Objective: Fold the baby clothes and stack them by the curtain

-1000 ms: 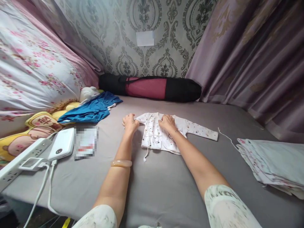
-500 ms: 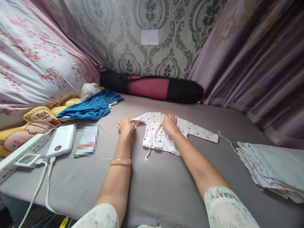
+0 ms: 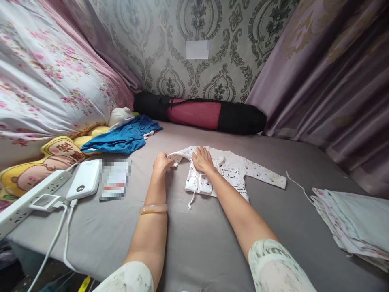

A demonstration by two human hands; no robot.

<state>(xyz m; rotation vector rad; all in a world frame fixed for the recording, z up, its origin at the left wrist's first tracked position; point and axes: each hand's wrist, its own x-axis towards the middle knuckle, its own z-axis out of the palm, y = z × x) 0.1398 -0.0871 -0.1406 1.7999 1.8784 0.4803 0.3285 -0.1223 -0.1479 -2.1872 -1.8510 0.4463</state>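
Note:
A small white baby shirt (image 3: 232,176) with tiny prints and a cartoon animal lies on the grey sheet in front of me. Its left part is folded inward, and a tie string hangs off the lower edge. My left hand (image 3: 163,163) is closed on the end of the left sleeve (image 3: 179,155). My right hand (image 3: 203,160) lies flat on the shirt near its left shoulder, fingers stretched out. The right sleeve (image 3: 267,177) reaches out to the side.
Folded cloths (image 3: 352,225) are stacked at the right. On the left lie a power bank (image 3: 85,178), a power strip (image 3: 45,188) with cables, a pixelated packet (image 3: 115,180), a blue garment (image 3: 124,136) and a yellow cushion (image 3: 39,170). A long black-and-red bag (image 3: 194,114) lines the wall.
My right hand has moved left across the shirt, from its middle to near the left shoulder, and flattened. The cartoon print is now uncovered. My left hand stays at the sleeve end.

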